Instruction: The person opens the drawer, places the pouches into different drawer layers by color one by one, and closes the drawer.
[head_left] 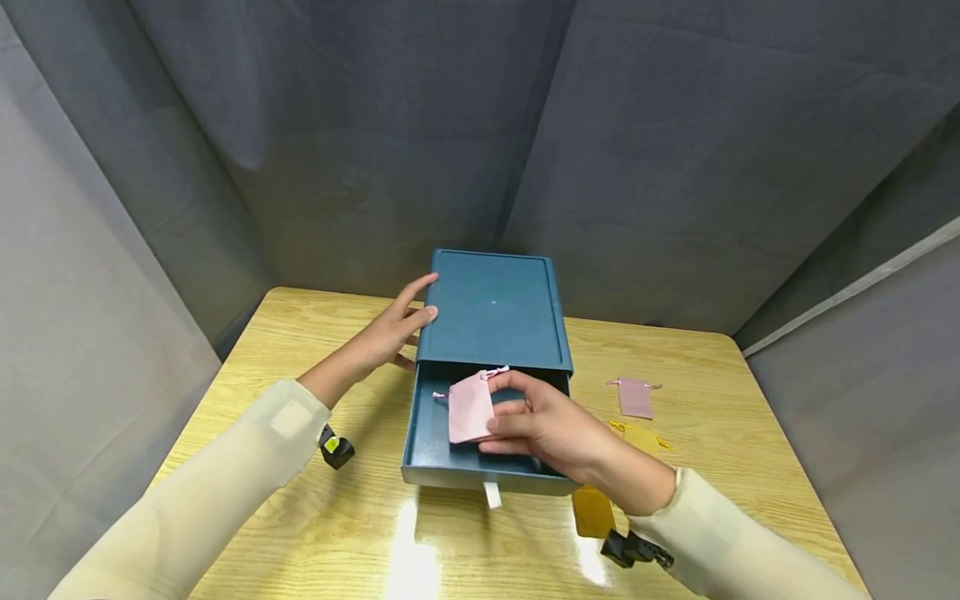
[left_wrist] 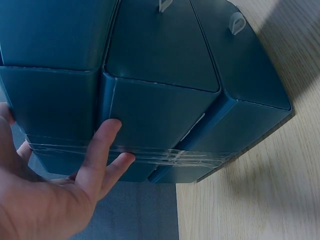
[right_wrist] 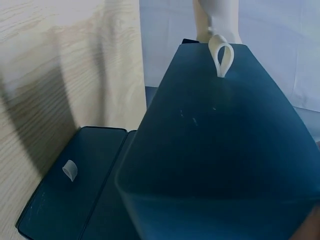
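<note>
Pinching pink pouch (head_left: 471, 407) in right hand (head_left: 551, 425), fingers curled, above open drawer (head_left: 435, 454). Bracing teal box (head_left: 491, 308) with left hand (head_left: 390, 329), fingers straight.

I count two pink pouches (head_left: 471, 407) (head_left: 635, 397), two yellow pouches (head_left: 642, 437) (head_left: 593, 511), one blue drawer box (head_left: 491, 312) with one drawer (head_left: 429, 454) open, on one table (head_left: 300, 517).
</note>
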